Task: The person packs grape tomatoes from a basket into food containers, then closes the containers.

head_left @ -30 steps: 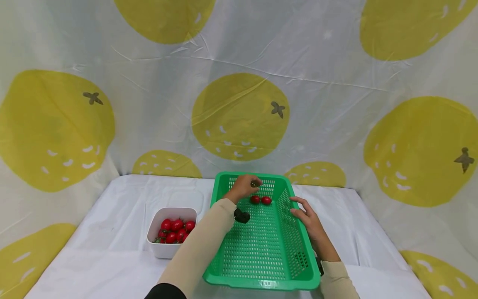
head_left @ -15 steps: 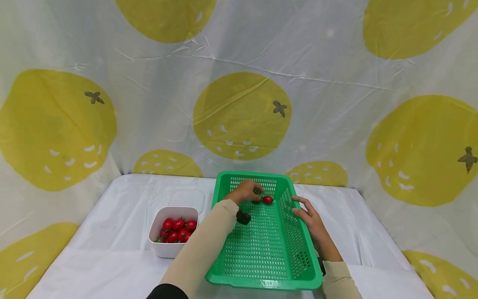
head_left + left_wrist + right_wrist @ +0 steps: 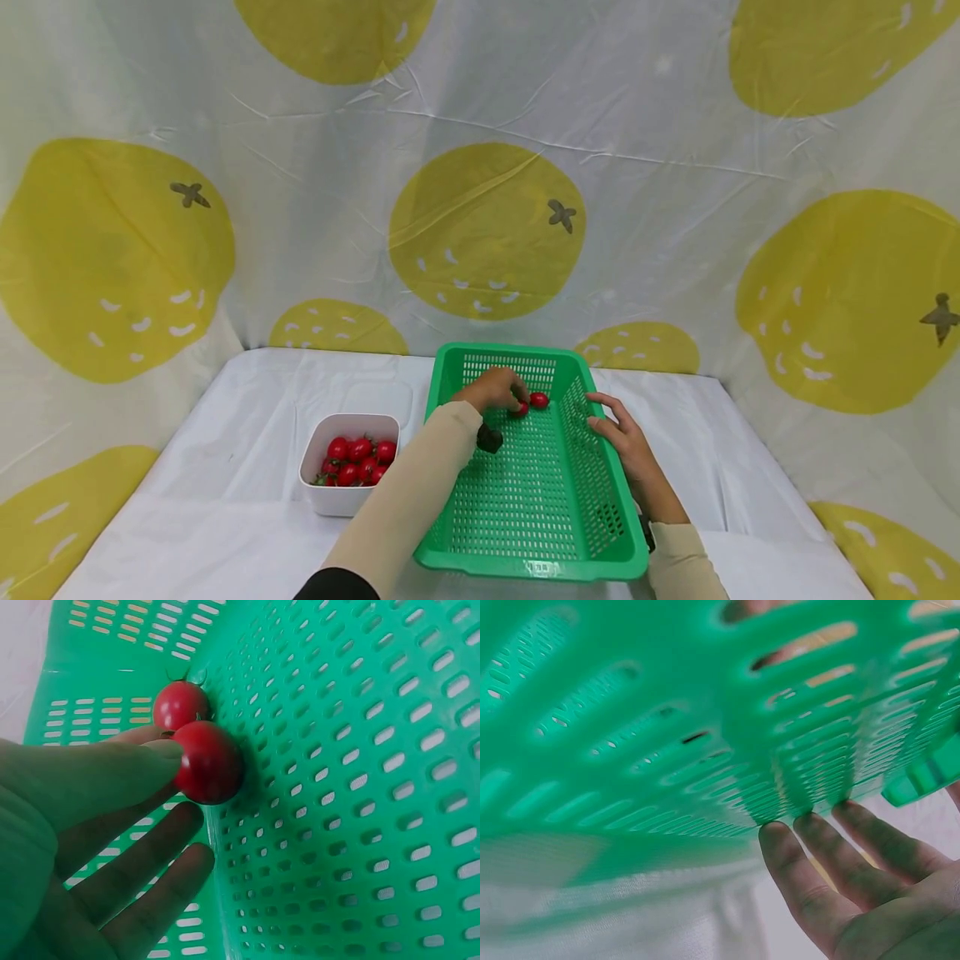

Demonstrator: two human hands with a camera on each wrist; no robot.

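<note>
In the left wrist view, the left hand point(image 3: 90, 802) pinches a cherry tomato point(image 3: 214, 765) by its side, the thumb on it and the other fingers spread below. A second cherry tomato point(image 3: 180, 705) lies just beyond it. Both tomatoes are in the far part of a green slotted basket point(image 3: 536, 500), where the left hand point(image 3: 493, 388) reaches in. Against the outside of the basket's right wall rests the right hand point(image 3: 626, 442), thumb and forefinger at the rim. Its other fingertips point(image 3: 772, 832) touch the slotted wall, fairly straight, in the right wrist view.
A white box point(image 3: 348, 500) holding several cherry tomatoes point(image 3: 361, 450) stands left of the basket, beside the left sleeve. Behind it lies a pale, flat lid-like piece point(image 3: 378, 398). White cloth point(image 3: 232, 467) covers the table, and a patterned curtain point(image 3: 645, 250) rises behind.
The left hand has come down from above the two tomatoes to the basket floor. It now pinches the nearer one. The right hand stays at the rim.
</note>
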